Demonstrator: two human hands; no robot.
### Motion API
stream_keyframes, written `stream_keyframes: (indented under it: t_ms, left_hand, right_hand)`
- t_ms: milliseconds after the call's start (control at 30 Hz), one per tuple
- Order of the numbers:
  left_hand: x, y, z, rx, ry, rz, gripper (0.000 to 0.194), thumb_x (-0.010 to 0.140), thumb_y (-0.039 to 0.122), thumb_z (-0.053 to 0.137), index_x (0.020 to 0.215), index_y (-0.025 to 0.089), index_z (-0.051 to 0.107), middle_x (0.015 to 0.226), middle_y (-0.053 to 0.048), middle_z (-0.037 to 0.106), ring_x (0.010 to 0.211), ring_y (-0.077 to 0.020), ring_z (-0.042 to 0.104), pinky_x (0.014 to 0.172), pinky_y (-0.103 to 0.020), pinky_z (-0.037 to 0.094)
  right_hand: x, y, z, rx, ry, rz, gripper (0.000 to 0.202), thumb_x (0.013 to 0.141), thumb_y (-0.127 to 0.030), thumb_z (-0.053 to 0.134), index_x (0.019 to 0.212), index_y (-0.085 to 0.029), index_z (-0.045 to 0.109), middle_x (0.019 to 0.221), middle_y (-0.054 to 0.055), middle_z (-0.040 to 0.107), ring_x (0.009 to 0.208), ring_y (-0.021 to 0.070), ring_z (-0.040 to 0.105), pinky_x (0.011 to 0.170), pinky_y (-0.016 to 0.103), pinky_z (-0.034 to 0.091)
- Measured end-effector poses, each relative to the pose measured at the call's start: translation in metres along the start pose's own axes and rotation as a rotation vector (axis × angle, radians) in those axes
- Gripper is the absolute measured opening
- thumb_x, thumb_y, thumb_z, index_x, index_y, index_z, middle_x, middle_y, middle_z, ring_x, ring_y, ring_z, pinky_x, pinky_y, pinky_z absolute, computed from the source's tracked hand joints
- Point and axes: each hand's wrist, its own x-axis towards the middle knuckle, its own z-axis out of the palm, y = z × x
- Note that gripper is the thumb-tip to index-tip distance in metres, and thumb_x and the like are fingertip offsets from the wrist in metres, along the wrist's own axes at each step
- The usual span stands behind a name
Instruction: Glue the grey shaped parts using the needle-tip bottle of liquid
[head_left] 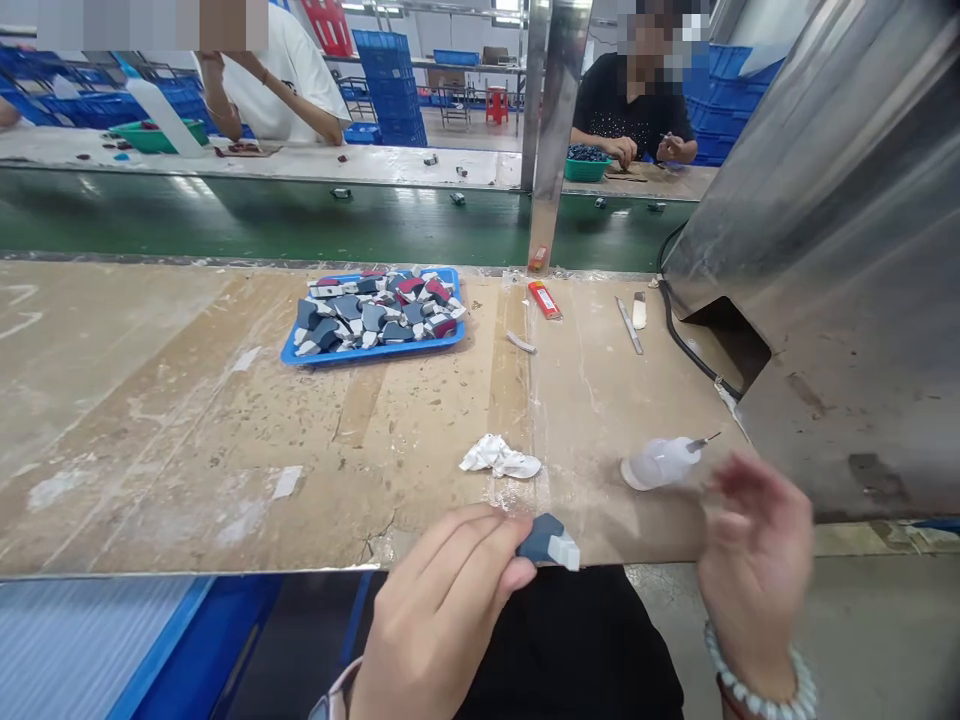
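Between the thumb and fingers of my left hand (442, 590) is a small dark grey and white plastic part (546, 540), held at the front edge of the table. Its white end points right. My right hand (757, 560), blurred by motion, is just right of a translucent squeeze bottle (660, 464) with a thin needle tip. The bottle lies tilted on the table, and a small gap shows between it and the hand. Past my left hand lies a crumpled white tissue (500, 457). Similar grey, white and dark red parts (375, 318) fill a blue tray (367, 354).
A red lighter (545, 300), a craft knife (629, 326) and a curved white strip (521, 343) lie farther back. At the right stands a large metal housing (840, 300) with a black cable (679, 340). Beyond a green conveyor (262, 225), two people work with their hands.
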Motion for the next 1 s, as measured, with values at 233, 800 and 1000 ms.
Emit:
stream_keyframes:
  t_ms: [233,800,1000]
  left_hand:
    - [-0.001,0.019,-0.006,-0.101,-0.088,0.093,0.017,0.104,0.017,0.049,0.106,0.012,0.065,0.090,-0.005,0.074,0.097,-0.0165,0.071,0.095,-0.027,0.057]
    - [-0.003,0.020,-0.011,-0.133,-0.228,0.169,0.019,0.104,0.021,0.049,0.111,0.011,0.062,0.091,-0.006,0.073,0.096,-0.0182,0.071,0.099,-0.029,0.057]
    - [0.004,0.015,0.002,-0.723,-0.138,-0.008,0.030,0.099,0.043,0.059,0.106,0.015,0.066,0.089,-0.006,0.074,0.088,-0.0170,0.072,0.083,-0.028,0.061]
  right_hand:
    - [-0.061,-0.043,0.031,0.741,-0.636,0.583,0.067,0.068,-0.082,0.070,0.094,-0.020,0.072,0.060,0.002,0.061,0.046,0.0167,0.056,0.042,0.027,0.048]
    - [-0.081,-0.037,0.027,1.039,-0.843,0.925,0.058,0.064,-0.066,0.085,0.093,-0.019,0.067,0.054,-0.002,0.056,0.044,0.0123,0.054,0.042,0.020,0.045]
    - [-0.081,-0.041,0.027,1.028,-0.898,0.916,0.059,0.067,-0.073,0.079,0.087,-0.020,0.062,0.050,-0.005,0.049,0.037,0.0088,0.038,0.040,0.021,0.040]
